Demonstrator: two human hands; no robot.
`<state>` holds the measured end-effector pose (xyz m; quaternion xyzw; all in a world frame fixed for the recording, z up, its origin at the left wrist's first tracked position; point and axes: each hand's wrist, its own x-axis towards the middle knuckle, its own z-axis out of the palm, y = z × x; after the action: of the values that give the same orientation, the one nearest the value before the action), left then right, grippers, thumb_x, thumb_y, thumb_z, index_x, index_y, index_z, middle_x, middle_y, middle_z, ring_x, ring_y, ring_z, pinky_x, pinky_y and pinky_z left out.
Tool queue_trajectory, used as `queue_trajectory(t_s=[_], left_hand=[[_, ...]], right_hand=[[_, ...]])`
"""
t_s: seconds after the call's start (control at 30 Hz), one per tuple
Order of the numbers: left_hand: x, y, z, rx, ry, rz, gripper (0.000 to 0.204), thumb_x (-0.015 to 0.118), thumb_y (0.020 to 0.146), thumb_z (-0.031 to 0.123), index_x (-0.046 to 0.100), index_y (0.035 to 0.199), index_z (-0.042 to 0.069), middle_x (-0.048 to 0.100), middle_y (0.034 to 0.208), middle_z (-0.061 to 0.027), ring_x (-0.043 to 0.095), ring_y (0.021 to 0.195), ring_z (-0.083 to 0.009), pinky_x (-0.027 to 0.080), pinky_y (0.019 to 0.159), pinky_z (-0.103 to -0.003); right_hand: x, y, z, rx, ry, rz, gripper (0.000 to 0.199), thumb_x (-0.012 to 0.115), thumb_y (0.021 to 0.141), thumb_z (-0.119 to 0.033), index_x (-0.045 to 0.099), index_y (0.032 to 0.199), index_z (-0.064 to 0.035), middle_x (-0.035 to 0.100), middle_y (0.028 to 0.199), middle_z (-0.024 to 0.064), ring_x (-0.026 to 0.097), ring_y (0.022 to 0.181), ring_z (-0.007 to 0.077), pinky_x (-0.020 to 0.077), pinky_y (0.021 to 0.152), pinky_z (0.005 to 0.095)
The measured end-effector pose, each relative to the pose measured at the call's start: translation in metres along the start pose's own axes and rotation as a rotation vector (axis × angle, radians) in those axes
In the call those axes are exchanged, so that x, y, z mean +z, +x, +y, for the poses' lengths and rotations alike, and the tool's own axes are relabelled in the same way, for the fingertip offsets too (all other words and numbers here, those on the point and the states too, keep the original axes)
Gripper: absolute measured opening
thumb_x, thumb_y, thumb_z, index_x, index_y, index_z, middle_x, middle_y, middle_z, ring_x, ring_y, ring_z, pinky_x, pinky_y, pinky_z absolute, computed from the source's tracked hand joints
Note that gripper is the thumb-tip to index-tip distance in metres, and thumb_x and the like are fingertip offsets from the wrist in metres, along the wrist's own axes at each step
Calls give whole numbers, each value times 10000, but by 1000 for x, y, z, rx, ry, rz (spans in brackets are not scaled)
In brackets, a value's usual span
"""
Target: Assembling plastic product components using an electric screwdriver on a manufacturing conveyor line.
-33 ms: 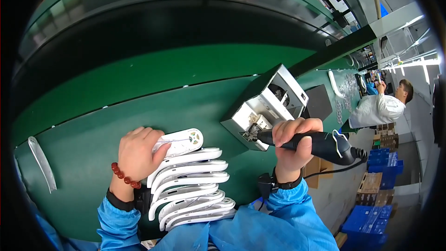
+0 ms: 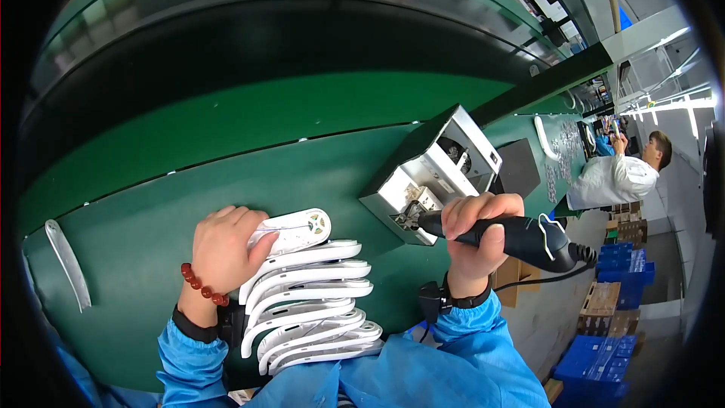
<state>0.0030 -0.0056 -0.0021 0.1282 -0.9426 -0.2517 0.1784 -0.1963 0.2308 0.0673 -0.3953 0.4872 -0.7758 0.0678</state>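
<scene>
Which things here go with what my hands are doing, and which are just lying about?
In use, apparently:
black corded tool in the right hand
metal box at its tip
white curved part at the left hand
row of similar parts beside it

Apparently lying about:
lone white strip, far left
blue crates, far right

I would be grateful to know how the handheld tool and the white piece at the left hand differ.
Colour: the handheld tool is mostly black, while the white piece is mainly white.
Shape: the handheld tool has a thick, rounded body; the white piece looks flatter, with a rounded end.
Pose: the right hand grips the handheld tool, while the left hand has its thumb over the white piece.
Shared: both are elongated.
</scene>
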Motion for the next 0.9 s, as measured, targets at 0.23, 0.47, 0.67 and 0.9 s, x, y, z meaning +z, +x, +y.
queue_trajectory(t_s=[0.23, 0.47, 0.67, 0.9], left_hand=[[-2, 0, -1, -26, -66, -35, 193, 709, 794, 218, 676, 925, 80, 643, 774, -87, 617, 750, -304, 487, 662, -409], [0, -2, -3, -18, -40, 11, 176, 716, 801, 245, 685, 889, 97, 645, 747, -63, 624, 710, -280, 491, 631, -401], [8, -2, -5, -122, -109, 38, 122, 705, 816, 227, 705, 816, 106, 676, 747, -64, 640, 709, -292, 501, 624, -395], [10, -7, -7, -81, -65, 87, 128, 713, 798, 216, 700, 771, 92, 651, 688, -62, 638, 638, -267, 497, 585, -380]], right_hand=[[7, -6, -4, -14, -132, -93, 386, 671, 909, -363, 424, 977, -74, 540, 678, 76, 523, 523, 171, 430, 523, 320], [12, -1, -3, 61, -113, -90, 391, 722, 882, -315, 442, 988, -64, 555, 704, 91, 543, 597, 190, 474, 575, 345], [18, -2, 7, 170, 52, -42, 334, 645, 917, -327, 437, 989, -75, 540, 677, 86, 526, 539, 174, 451, 526, 324], [95, 0, 41, 166, 366, -114, 344, 624, 928, -357, 440, 1004, -77, 546, 697, 88, 514, 534, 186, 445, 547, 355]])
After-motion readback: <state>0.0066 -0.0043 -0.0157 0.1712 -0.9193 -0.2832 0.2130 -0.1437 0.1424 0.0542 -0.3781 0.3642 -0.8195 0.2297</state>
